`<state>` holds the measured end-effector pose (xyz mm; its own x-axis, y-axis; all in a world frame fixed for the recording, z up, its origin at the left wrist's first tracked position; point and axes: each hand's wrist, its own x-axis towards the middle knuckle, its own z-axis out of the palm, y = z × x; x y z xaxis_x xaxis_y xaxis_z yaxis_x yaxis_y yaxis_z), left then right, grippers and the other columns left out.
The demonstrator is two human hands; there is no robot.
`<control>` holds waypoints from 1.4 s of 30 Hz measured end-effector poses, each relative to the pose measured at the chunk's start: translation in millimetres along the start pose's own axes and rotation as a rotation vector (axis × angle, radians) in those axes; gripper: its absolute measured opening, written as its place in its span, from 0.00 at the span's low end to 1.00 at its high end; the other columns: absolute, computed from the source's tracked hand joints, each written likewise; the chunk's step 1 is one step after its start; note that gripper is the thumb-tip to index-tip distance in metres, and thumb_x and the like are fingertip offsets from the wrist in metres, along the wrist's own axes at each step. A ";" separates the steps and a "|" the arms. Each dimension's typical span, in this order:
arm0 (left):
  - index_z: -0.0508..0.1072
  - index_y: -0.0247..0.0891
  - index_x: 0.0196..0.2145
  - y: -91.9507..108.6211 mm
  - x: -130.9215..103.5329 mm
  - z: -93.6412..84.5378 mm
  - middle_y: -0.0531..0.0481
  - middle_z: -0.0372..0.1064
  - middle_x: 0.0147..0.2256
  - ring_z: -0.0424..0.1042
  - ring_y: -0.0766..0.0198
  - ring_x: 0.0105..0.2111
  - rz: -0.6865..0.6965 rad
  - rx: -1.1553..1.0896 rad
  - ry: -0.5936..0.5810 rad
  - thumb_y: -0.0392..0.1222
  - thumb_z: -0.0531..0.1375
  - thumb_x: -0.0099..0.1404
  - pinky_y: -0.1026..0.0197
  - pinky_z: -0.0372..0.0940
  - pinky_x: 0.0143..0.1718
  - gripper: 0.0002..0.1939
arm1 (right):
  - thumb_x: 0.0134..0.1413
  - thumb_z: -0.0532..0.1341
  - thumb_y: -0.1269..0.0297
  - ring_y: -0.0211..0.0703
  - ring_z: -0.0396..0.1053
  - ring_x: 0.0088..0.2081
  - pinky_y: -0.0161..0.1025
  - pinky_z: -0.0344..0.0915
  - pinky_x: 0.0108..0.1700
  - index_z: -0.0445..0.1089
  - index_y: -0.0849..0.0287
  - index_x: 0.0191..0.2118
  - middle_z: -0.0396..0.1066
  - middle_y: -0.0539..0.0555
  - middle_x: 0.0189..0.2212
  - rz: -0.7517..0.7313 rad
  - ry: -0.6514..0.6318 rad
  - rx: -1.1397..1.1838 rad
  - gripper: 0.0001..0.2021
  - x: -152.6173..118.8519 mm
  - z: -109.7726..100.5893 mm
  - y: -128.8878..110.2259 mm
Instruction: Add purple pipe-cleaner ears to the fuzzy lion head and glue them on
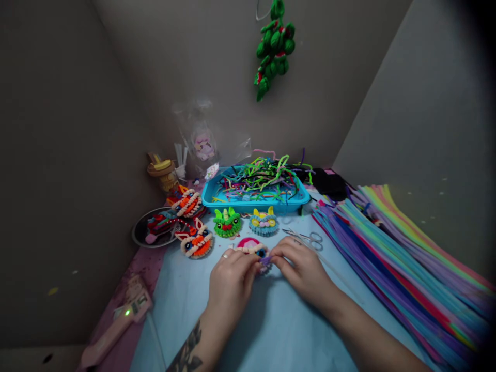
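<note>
My left hand (231, 276) and my right hand (304, 267) meet over the middle of the blue cloth, fingertips pinched together. Between them is a small purple pipe cleaner piece (265, 261), gripped from both sides. Just behind my fingers lies a pink and white pipe cleaner animal head (248, 244), partly hidden by my left hand. Beyond it sit a green dragon head (227, 222) and a blue head with yellow eyes (263, 222). An orange and cream head (196, 242) rests to the left. Scissors (315, 241) lie close behind my right hand.
A blue tray (256, 207) heaped with pipe cleaner scraps stands at the back. Long pipe cleaner bundles (403, 268) cover the right side. At left are a metal bowl (135, 235), a lidded cup (163, 173) and a pink power strip (116, 330). Green braided decoration (276, 46) hangs on the wall.
</note>
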<state>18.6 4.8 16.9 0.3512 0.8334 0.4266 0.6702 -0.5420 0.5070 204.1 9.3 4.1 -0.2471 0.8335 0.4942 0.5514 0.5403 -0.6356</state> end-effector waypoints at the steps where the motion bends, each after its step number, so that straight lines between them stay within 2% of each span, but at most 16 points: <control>1: 0.76 0.38 0.35 -0.1 0.0 -0.4 0.49 0.75 0.30 0.68 0.59 0.31 -0.008 0.001 -0.007 0.35 0.57 0.65 0.60 0.62 0.33 0.07 | 0.59 0.57 0.73 0.44 0.67 0.35 0.40 0.63 0.37 0.70 0.57 0.32 0.69 0.52 0.29 0.007 0.003 0.004 0.07 0.0 0.3 -0.6; 10: 0.77 0.39 0.34 2.1 1.1 2.2 0.48 0.76 0.31 0.69 0.60 0.32 -0.063 -0.077 -0.003 0.36 0.60 0.63 0.60 0.62 0.34 0.05 | 0.58 0.58 0.71 0.43 0.68 0.32 0.38 0.64 0.35 0.71 0.58 0.30 0.69 0.52 0.28 0.077 0.059 0.078 0.07 0.0 3.0 -4.7; 15: 0.78 0.37 0.31 5.5 2.8 0.2 0.48 0.75 0.29 0.69 0.61 0.31 -0.134 -0.236 -0.005 0.36 0.59 0.62 0.62 0.61 0.33 0.07 | 0.57 0.59 0.70 0.42 0.68 0.32 0.37 0.63 0.35 0.72 0.58 0.30 0.68 0.52 0.27 0.160 0.055 0.192 0.07 -1.2 6.2 -8.7; 18: 0.78 0.35 0.28 8.2 5.3 -1.6 0.47 0.74 0.26 0.69 0.62 0.29 -0.234 -0.364 -0.004 0.36 0.60 0.60 0.64 0.61 0.31 0.07 | 0.56 0.60 0.68 0.43 0.69 0.34 0.37 0.64 0.35 0.74 0.57 0.32 0.70 0.53 0.29 0.208 0.092 0.270 0.06 -0.3 5.5 -8.0; 22: 0.77 0.34 0.25 9.6 9.3 -4.9 0.48 0.73 0.25 0.66 0.66 0.24 -0.461 -0.599 -0.031 0.39 0.59 0.58 0.66 0.58 0.25 0.09 | 0.56 0.58 0.64 0.46 0.70 0.40 0.39 0.65 0.38 0.75 0.57 0.38 0.72 0.56 0.36 0.268 0.185 0.325 0.08 2.6 -1.3 -1.8; 25: 0.77 0.33 0.25 8.8 11.4 -6.9 0.50 0.72 0.22 0.63 0.68 0.21 -0.544 -0.687 -0.047 0.41 0.60 0.56 0.67 0.55 0.23 0.09 | 0.55 0.58 0.63 0.45 0.69 0.37 0.38 0.64 0.36 0.74 0.58 0.34 0.71 0.55 0.33 0.286 0.159 0.322 0.08 4.3 -4.3 0.3; 29: 0.77 0.32 0.24 8.3 11.5 -6.4 0.50 0.71 0.22 0.62 0.69 0.21 -0.555 -0.700 -0.071 0.41 0.60 0.55 0.68 0.54 0.23 0.09 | 0.54 0.59 0.64 0.42 0.66 0.31 0.36 0.61 0.32 0.71 0.59 0.28 0.67 0.52 0.27 0.281 0.082 0.335 0.07 5.2 -0.3 -4.3; 32: 0.77 0.32 0.24 8.7 10.8 -4.5 0.49 0.71 0.23 0.62 0.69 0.21 -0.536 -0.673 -0.078 0.41 0.61 0.55 0.68 0.55 0.23 0.09 | 0.55 0.59 0.65 0.39 0.63 0.27 0.35 0.58 0.30 0.67 0.59 0.24 0.64 0.49 0.23 0.305 0.082 0.311 0.10 4.6 3.0 -7.3; 38: 0.78 0.32 0.27 9.6 11.3 -3.0 0.46 0.75 0.28 0.69 0.64 0.26 -0.533 -0.689 -0.076 0.40 0.61 0.57 0.66 0.61 0.28 0.09 | 0.57 0.57 0.66 0.39 0.63 0.29 0.35 0.58 0.31 0.66 0.59 0.25 0.64 0.49 0.24 0.293 0.075 0.260 0.10 3.8 0.9 -6.8; 42: 0.78 0.33 0.27 9.9 11.0 -2.3 0.47 0.74 0.27 0.68 0.65 0.25 -0.533 -0.654 -0.064 0.41 0.61 0.57 0.66 0.60 0.27 0.09 | 0.58 0.57 0.67 0.39 0.63 0.29 0.34 0.57 0.32 0.67 0.59 0.25 0.64 0.49 0.25 0.274 0.074 0.247 0.10 4.0 -0.4 -9.1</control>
<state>27.6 8.3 28.3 0.1444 0.9892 -0.0259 0.2505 -0.0112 0.9681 198.4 7.8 12.1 -0.0532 0.9454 0.3215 0.3782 0.3171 -0.8697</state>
